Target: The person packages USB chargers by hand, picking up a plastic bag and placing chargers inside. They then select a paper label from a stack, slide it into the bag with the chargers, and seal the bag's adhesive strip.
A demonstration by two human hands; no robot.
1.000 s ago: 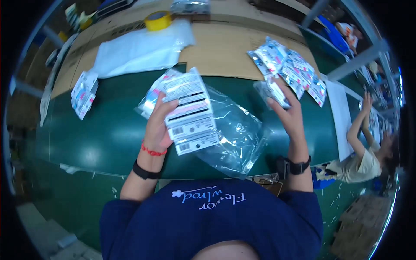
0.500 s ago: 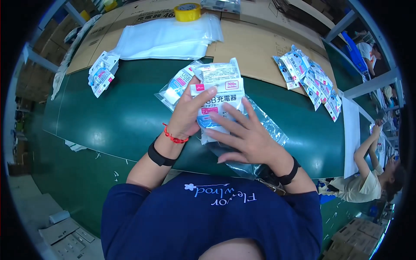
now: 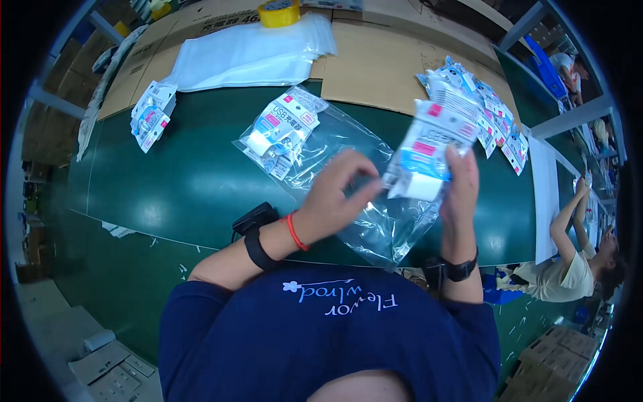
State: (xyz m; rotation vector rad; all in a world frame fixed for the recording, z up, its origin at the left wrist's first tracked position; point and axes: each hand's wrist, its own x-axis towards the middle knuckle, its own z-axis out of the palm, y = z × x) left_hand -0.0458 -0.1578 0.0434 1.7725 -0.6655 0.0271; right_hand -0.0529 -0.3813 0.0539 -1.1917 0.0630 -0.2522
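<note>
My right hand (image 3: 462, 181) is closed on a stack of white, pink and blue charger packets (image 3: 429, 147), raised above the right part of the table. My left hand (image 3: 338, 191) hovers beside the stack's lower left corner, slightly blurred. Its thumb and fingers are curved apart, with nothing visible between them. Beneath both hands spreads a clear plastic bag (image 3: 348, 137). On the bag's far left part rests another bundle of charger packets (image 3: 284, 130).
More charger packets (image 3: 137, 120) lie at the left, and a pile (image 3: 502, 127) at the right. Clear bags (image 3: 248, 53) and a yellow tape roll (image 3: 278, 13) sit on cardboard (image 3: 375, 67) along the far side. A co-worker (image 3: 562, 275) is at the right.
The stack has moved rightward and passed from my left hand into my right. My left hand has let go. The bundle and bag beneath are now more exposed.
</note>
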